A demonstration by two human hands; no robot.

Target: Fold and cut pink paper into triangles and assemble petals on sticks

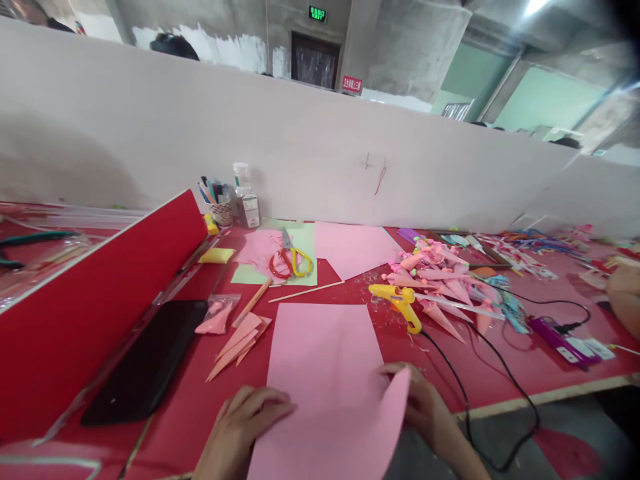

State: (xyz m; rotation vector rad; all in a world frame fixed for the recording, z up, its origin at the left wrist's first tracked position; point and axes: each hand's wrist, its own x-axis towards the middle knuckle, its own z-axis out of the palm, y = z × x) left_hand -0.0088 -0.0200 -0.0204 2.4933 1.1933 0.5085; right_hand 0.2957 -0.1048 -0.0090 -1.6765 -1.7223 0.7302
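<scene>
A sheet of pink paper (325,367) lies in front of me on the red table, its near end reaching past the bottom of the view. My left hand (253,413) rests on its left edge, fingers stretched out over the sheet. On the other side, my right hand (413,400) grips the right edge, which curls upward and hides part of the fingers. Left of the sheet are several folded pink paper cones (243,343), a wooden stick (253,303) and a small bag of pink pieces (219,315). Scissors (291,257) with red and yellow handles lie beyond it.
A yellow glue gun (400,303) with a trailing black cord sits right of the sheet, before a heap of pink cones (440,267). A purple power strip (565,341) lies further right. At left are a black tray (150,360) and a red divider (110,313). Another person's arm (625,297) shows at far right.
</scene>
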